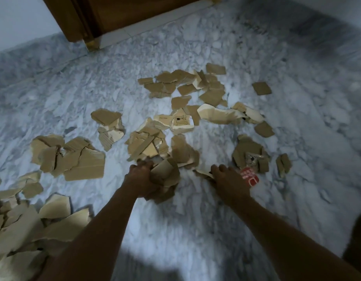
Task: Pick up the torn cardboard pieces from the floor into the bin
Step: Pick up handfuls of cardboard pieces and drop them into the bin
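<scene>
Torn brown cardboard pieces (pixel 181 92) lie scattered over the marble floor (pixel 297 138), with more heaps at the left (pixel 70 157) and lower left (pixel 19 224). My left hand (pixel 144 179) grips a bunch of cardboard pieces (pixel 165 177) just above the floor. My right hand (pixel 228 179) reaches down beside it, fingers on a flat torn piece (pixel 203 173) at the floor. No bin is in view.
A red and white printed scrap (pixel 249 176) lies right of my right hand, next to a clear plastic wrapper (pixel 252 160). A wooden door and frame (pixel 98 17) stand at the back. A dark shape (pixel 358 240) fills the right edge.
</scene>
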The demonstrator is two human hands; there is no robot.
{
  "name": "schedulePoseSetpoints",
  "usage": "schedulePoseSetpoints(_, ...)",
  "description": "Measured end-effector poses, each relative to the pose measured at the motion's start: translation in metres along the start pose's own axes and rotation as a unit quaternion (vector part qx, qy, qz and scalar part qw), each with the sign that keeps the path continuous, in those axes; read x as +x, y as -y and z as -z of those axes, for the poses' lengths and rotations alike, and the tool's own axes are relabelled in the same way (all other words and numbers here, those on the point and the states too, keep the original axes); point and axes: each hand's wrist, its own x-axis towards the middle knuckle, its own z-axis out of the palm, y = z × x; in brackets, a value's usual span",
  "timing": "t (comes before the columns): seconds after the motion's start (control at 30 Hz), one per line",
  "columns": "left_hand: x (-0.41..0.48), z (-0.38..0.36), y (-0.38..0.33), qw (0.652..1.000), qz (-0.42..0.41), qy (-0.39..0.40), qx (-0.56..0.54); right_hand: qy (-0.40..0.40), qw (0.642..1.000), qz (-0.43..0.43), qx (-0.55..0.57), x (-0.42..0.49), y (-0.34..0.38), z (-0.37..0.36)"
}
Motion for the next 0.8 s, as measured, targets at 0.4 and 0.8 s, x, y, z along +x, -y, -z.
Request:
schedulePoseSetpoints(0.4, -0.008, -0.003, -0.026, 0.991, 0.029, 0.064, -0.115, 0.095, 0.966, -0.081, 0.228, 0.009, -0.051, 0.032)
schedulePoseSetpoints(0.8, 0.007, -0.024, -0.103, 0.982, -0.024, 0.061, -0.177, 0.092, 0.944, -0.167, 0.270, -0.030, -0.089, 0.018)
